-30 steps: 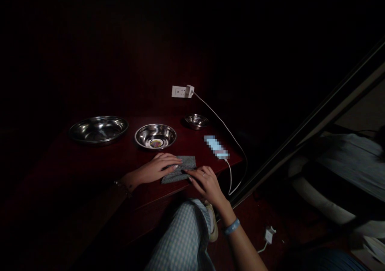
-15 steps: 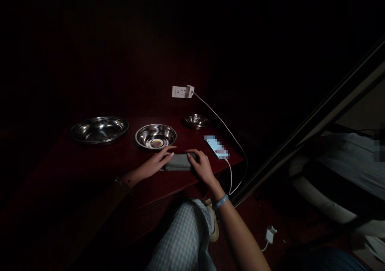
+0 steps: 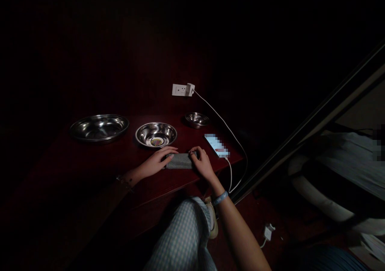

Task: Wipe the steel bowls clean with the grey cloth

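A small grey cloth (image 3: pixel 179 161) lies folded into a narrow strip on the dark red table (image 3: pixel 99 158). My left hand (image 3: pixel 156 163) grips its left end. My right hand (image 3: pixel 203 162) grips its right end, fingers curled over the cloth's top edge. Both hands rest on the table near its front edge.
Behind the hands stand a wide steel plate (image 3: pixel 98 127), a steel bowl (image 3: pixel 155 134) and a small steel bowl (image 3: pixel 197 119). A lit phone (image 3: pixel 217 145) lies at right, its white cable running to a wall socket (image 3: pixel 183 89). My checked trouser leg (image 3: pixel 183 239) is below.
The cloth has been folded from a wider patch into a narrow strip. My right hand moved up from the near edge onto the cloth's right end; my left hand shifted to its left end.
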The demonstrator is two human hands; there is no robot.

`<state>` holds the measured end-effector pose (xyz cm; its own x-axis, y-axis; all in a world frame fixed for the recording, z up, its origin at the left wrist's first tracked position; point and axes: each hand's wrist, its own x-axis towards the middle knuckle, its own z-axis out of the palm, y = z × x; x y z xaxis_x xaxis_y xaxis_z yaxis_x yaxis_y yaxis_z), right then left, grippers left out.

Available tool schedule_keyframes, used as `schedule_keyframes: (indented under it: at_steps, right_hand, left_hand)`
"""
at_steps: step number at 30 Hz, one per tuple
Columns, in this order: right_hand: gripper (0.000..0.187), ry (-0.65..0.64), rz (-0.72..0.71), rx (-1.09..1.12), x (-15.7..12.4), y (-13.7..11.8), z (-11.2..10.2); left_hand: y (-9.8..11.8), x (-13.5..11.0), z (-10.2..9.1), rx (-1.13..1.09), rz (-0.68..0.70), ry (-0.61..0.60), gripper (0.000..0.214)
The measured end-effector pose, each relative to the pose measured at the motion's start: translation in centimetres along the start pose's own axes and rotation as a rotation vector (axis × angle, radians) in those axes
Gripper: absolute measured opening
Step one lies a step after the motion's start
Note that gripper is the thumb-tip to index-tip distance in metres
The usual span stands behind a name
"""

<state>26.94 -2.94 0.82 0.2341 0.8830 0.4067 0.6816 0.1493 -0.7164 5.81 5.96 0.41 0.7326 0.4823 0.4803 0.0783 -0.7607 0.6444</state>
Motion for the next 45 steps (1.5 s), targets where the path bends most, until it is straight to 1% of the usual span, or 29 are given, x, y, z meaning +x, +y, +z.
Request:
schedule_keyframes:
  at_steps: [3, 6, 9, 11, 18, 21, 23, 25, 28, 32, 34, 38, 40, 45]
  right_hand:
    - [0.018, 0.059, 0.007, -0.027, -0.1, 0.3, 0.0]
    - [0.026, 0.086, -0.009, -0.055, 0.0, 0.4, -0.1]
    - [0.036, 0.07, -0.016, -0.048, 0.0, 0.3, -0.1]
    - [0.042, 0.051, -0.009, -0.03, -0.1, 0.2, -0.2]
    - [0.053, 0.016, 0.0, -0.008, -0.1, -0.2, -0.5]
    - [0.054, 0.001, 0.016, 0.011, -0.4, -0.4, -0.7]
    - [0.052, 0.015, 0.009, -0.022, -0.8, -0.4, -0.8]
    - [0.05, 0.052, -0.014, -0.083, -1.6, -0.6, -0.9]
    - [0.048, 0.07, -0.067, -0.12, -3.2, -1.0, -1.2]
    - [0.044, -0.016, -0.178, -0.09, -5.2, -2.0, -1.5]
    - [0.042, -0.042, -0.211, -0.073, -5.9, -2.5, -1.6]
    - [0.035, 0.02, -0.22, -0.031, -6.2, -2.9, -1.8]
    - [0.034, 0.043, -0.219, -0.047, -6.2, -3.0, -1.9]
    - [0.037, 0.0, -0.211, -0.197, -6.1, -2.7, -1.5]
  left_hand:
    - [0.2, -0.1, 0.1, 0.025, -0.009, -0.013, 0.035]
    - [0.4, -0.3, 0.1, 0.062, 0.007, -0.048, 0.04]
    - [0.5, -0.6, -0.1, 0.136, 0.061, -0.116, 0.054]
    - [0.7, -0.7, -0.3, 0.183, 0.078, -0.147, 0.06]
    - [0.8, -0.6, -1.0, 0.258, 0.089, -0.189, 0.044]
    - [0.5, -0.5, -1.2, 0.281, 0.115, -0.202, 0.04]
    - [0.3, -0.5, -1.3, 0.296, 0.141, -0.203, 0.04]
    - [0.2, -0.4, -1.4, 0.316, 0.159, -0.195, 0.04]
    - [0.2, -0.4, -1.4, 0.344, 0.172, -0.182, 0.043]
    - [0.2, -0.3, -1.2, 0.359, 0.16, -0.169, 0.046]
    - [0.2, -0.3, -1.2, 0.351, 0.146, -0.161, 0.046]
    - [0.3, -0.4, -1.1, 0.286, 0.116, -0.168, 0.046]
    - [0.2, -0.5, -1.1, 0.257, 0.101, -0.175, 0.047]
    - [0.0, -0.6, -1.0, 0.247, 0.075, -0.193, 0.051]
